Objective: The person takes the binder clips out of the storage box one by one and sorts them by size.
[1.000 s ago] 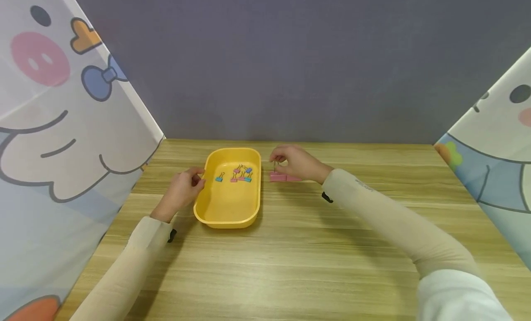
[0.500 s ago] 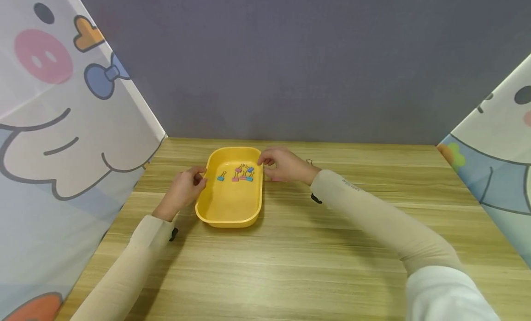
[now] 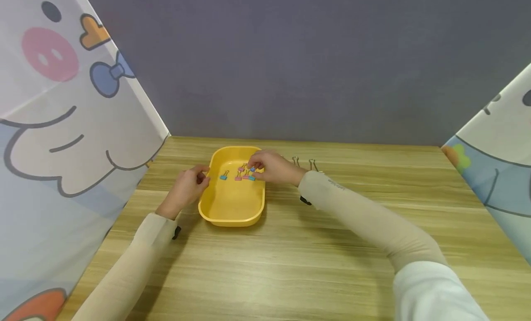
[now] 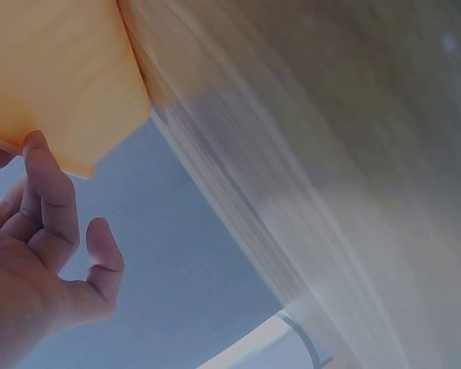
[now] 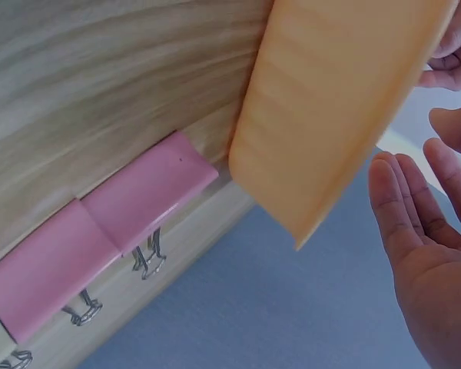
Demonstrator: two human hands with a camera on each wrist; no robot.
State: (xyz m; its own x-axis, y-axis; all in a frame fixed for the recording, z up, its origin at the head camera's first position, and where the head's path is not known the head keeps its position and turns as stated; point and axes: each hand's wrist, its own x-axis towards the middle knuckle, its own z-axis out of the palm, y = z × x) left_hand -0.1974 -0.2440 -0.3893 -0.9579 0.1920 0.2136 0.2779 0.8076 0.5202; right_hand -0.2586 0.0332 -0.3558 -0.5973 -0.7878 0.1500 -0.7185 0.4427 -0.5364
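A yellow oblong tray [image 3: 232, 210] is seen on the far middle of a light wooden table [image 3: 290, 265]; it is shallow, with rounded corners and a raised rim. A small cluster of binder clips [image 3: 244, 173] in pink and blue lies in its far half. The right hand [image 3: 271, 166] is held over the tray's far right rim, fingertips at the clips; whether one is pinched cannot be told, though in the right wrist view the fingers appear fairly straight and empty. The left hand [image 3: 186, 187] is placed against the tray's left rim, fingers loosely curled, one fingertip touching the edge. Two larger pink clips [image 5: 100, 231] lie on the table just right of the tray. The table is backed by a grey wall [image 3: 290, 58], with cartoon-printed curtains [image 3: 62, 127] at both sides.
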